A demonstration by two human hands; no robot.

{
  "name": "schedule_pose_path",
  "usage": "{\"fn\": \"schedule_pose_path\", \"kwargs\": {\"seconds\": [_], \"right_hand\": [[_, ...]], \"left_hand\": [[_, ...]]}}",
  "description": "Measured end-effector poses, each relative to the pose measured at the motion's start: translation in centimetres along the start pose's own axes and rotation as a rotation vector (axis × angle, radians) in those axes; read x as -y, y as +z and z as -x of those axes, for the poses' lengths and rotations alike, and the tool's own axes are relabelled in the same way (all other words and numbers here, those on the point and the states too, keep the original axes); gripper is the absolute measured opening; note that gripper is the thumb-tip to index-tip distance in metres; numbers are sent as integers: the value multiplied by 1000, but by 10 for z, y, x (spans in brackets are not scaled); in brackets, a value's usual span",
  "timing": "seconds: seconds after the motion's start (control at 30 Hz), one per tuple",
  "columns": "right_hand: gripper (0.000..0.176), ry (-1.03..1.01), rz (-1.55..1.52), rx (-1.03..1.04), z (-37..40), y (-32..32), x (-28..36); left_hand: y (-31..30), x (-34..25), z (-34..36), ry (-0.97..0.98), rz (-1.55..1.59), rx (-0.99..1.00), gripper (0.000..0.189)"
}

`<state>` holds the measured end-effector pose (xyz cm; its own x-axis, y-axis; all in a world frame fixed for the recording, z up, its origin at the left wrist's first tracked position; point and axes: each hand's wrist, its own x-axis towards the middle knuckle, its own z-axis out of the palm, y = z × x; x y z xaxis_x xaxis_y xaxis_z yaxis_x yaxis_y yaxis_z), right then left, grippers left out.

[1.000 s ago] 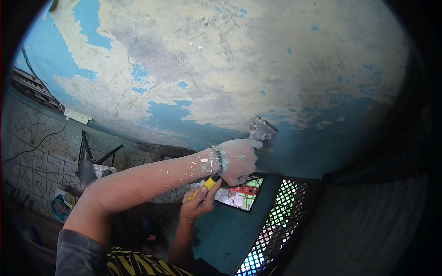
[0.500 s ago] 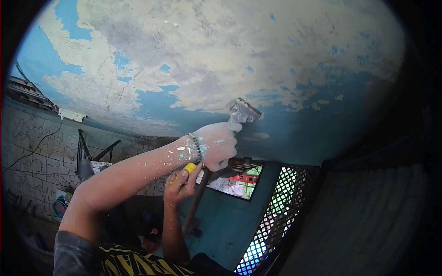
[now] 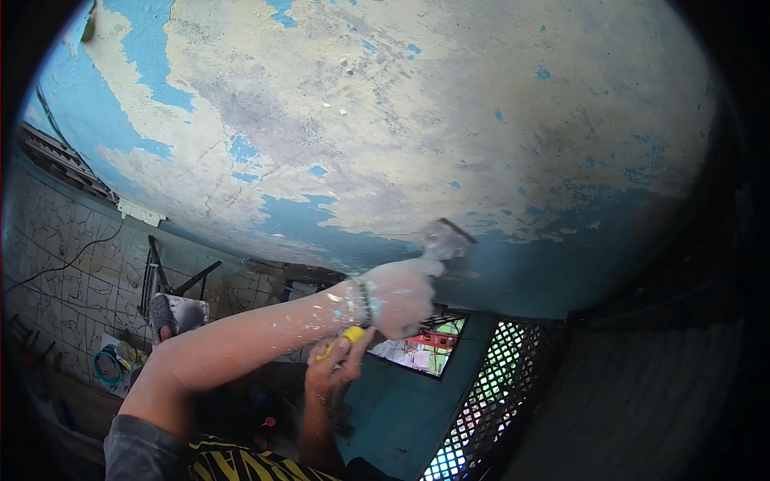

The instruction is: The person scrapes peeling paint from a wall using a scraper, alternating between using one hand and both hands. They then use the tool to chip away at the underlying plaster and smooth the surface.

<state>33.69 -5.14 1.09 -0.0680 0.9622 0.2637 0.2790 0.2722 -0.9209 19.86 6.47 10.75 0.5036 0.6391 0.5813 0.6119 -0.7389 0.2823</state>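
Observation:
My left hand [image 3: 401,297], flecked with paint chips and wearing a beaded bracelet [image 3: 366,298], is closed in a fist round a scraper [image 3: 445,238]. The scraper's wide blade is against or very near the peeling wall [image 3: 385,120], along the border between bare plaster and blue paint. Below the left wrist, my right hand [image 3: 333,365] is closed on a yellow handle end [image 3: 351,335]. It lines up roughly with the scraper, but the left hand and wrist hide the join. Dust or motion blurs the blade and fist.
At right stands a lattice panel [image 3: 481,393], beside a small window opening [image 3: 425,349]. Below left are cracked tiling [image 3: 64,248], a dark metal frame [image 3: 184,276] and a sandalled foot [image 3: 163,317]. A cable [image 3: 76,260] runs across the tiles.
The wall, room and both hands sit lower and slightly further right in view. Hands and scraper keep nearly the same arrangement. The foot shows more clearly now.

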Motion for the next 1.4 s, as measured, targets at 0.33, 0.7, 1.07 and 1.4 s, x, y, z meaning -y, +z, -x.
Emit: {"fn": "schedule_pose_path", "kwargs": {"seconds": [0.33,0.7,1.07,1.4], "right_hand": [[60,20,27,-7,-3,-12,-2],[61,36,-126,0,1,-3,1],[61,26,65,-11,-3,-24,26],[63,-1,-22,-43,6,24,-30]], "left_hand": [[14,0,-10,-5,6,-194,22],[6,-1,-10,-17,-10,-179,22],[-6,-12,-18,-8,22,-214,21],[7,11,10,33,-95,-58,20]]}}
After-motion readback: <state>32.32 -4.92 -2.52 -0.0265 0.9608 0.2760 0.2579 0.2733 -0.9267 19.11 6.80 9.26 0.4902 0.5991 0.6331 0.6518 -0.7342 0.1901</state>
